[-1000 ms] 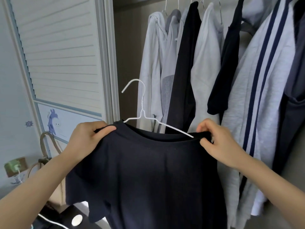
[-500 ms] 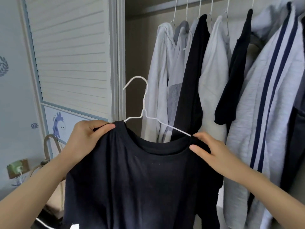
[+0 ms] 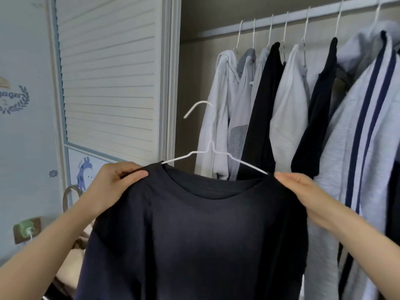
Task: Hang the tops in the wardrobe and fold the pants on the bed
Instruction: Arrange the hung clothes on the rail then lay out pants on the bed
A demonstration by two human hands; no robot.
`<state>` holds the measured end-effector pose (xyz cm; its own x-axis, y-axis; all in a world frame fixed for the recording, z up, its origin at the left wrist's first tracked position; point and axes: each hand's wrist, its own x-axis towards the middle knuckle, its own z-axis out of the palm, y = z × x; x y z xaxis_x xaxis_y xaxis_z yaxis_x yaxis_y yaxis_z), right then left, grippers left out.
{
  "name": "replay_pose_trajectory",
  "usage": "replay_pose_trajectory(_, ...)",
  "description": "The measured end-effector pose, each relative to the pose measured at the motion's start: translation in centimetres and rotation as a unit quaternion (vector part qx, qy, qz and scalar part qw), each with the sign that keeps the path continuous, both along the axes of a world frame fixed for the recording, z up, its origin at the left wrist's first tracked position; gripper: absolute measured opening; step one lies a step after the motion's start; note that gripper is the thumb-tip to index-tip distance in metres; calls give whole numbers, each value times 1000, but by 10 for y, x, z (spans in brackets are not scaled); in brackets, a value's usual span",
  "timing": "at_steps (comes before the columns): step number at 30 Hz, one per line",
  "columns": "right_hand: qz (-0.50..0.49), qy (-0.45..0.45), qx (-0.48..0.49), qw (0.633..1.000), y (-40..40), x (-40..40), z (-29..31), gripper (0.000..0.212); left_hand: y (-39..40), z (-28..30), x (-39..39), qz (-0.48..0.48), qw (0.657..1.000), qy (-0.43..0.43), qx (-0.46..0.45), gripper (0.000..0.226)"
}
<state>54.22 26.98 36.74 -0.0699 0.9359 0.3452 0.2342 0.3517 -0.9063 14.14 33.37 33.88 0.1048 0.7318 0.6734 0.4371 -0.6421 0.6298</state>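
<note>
Top [image 3: 194, 241], dark navy, short-sleeved, crew neck, held up in front of the open wardrobe [image 3: 216, 61]. Front faces the camera; neck uppermost, body hanging straight down out of the bottom of the view, so the long axis runs vertical and the shoulder line runs left to right, close to level.

Hanger [image 3: 211, 148], white wire, seated inside the neck opening. Both arms disappear under the shoulders; hook rises upright above the collar with its open end curling to the left. Hook is free in the air, below and left of the rail [image 3: 287, 17].

Left hand [image 3: 112, 185]: fingers and thumb curled, pinching the left shoulder seam.

Right hand [image 3: 303, 191]: grasps the right shoulder at the hanger's tip, fingers behind the cloth.

Hung tops [image 3: 285, 105], white, grey and black, on wire hangers along the rail, behind the held top. Striped grey jacket [image 3: 368, 131] at far right.

Louvred door [image 3: 108, 72], white, at left.
</note>
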Motion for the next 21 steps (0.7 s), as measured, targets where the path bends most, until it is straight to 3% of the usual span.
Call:
replay_pose_trajectory(5,-31,108,-2,994,-9,10,31,26,26,-1,-6,-3,994,-95,-57,13)
replay_pose_trajectory(7,-17,132,6,991,-14,10,43,26,38,-1,5,15,998,-47,-38,11)
replay_pose_trajectory(9,0,174,16,985,-22,15,57,25,49,0,19,12,999,6,-39,29)
replay_pose_trajectory(13,0,287,19,958,-37,29,84,19,68,3,49,-57,994,12,-87,41)
replay_pose_trajectory(16,-6,298,13,954,-39,25,100,23,78,12,72,-89,988,47,-114,47)
replay_pose_trajectory(21,-44,253,30,966,-19,-13,124,35,89,30,93,-60,990,43,-124,62)
